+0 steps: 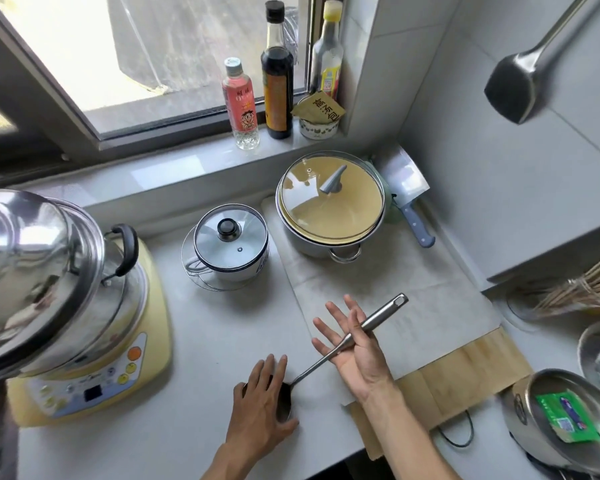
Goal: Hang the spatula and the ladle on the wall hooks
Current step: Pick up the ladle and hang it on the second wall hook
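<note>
head | I see the ladle on the counter, bowl under the left hand, which lies flat and relaxed on it | handle slants up across the right hand, palm up, fingers spread, not gripping | spatula against the wall, well apart from both hands

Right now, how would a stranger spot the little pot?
Look below the window sill, on the white counter. The little pot sits left of the big yellow-lidded pot. Only its clear lid has a round black knob.

Ladle across upturned right hand
</note>
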Tool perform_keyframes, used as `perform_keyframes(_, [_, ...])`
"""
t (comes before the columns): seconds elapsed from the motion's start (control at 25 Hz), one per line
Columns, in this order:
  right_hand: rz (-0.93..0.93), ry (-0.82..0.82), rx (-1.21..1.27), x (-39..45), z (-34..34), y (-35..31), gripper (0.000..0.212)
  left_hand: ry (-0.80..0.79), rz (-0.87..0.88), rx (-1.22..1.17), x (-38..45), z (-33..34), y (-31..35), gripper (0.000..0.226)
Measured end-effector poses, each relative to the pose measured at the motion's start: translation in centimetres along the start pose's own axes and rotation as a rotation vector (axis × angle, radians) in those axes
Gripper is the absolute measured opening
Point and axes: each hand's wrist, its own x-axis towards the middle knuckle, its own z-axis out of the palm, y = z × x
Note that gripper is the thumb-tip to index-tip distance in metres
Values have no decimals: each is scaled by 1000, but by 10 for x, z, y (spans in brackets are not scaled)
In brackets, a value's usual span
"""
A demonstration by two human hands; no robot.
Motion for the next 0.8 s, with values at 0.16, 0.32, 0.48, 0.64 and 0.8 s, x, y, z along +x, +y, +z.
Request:
perform_keyframes(0.16, [-98,-67,-132,-16,33,-76,37,121,85,-24,10,-43,42,107])
perform_keyframes(0.32, [-313,-105,-60,-45,74,-184,42,331,159,-51,38,-116,124,107])
perform_keyframes(0.48, [-622,-160,-64,-90,107,-281,38,507,331,-90,65,-189,203,107])
perform_keyframes(0.64, [-747,-162,-157,-118,124,-348,25,582,434,-70,82,-229,256,106])
perform_keyframes(0.8, [-763,-161,-220,-130,134,-402,23,609,508,-49,95,-254,301,110])
